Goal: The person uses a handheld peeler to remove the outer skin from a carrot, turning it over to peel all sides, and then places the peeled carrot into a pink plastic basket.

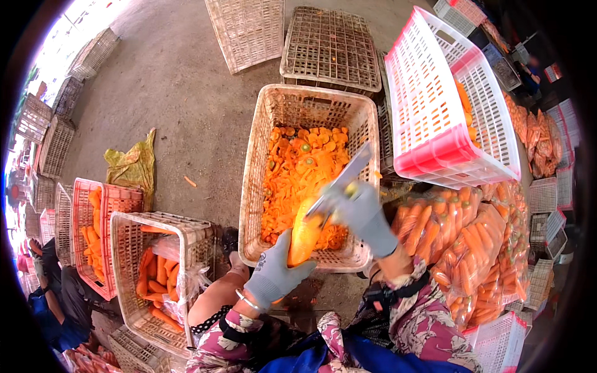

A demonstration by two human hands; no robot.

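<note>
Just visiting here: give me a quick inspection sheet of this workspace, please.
Surface: brownish floor.
Job's things: carrot and metal blade, above a middle crate of orange scraps.
Clutter: crumpled yellow-green sack and small orange piece on the floor.
Hands: left hand grips the carrot; right hand, blurred, holds the blade.
Cables: nothing seen.
Surroundings: pink-and-white crate and bagged carrots to the right; whitish crate and red crate, both holding carrots, to the left.

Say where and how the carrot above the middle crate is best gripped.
I'd judge the near end of the carrot best, coming from the person's left, as the left hand does. The carrot is long and slants away from the body, and the metal blade in the right hand lies by its upper part, so the near end looks the safer hold.
</note>
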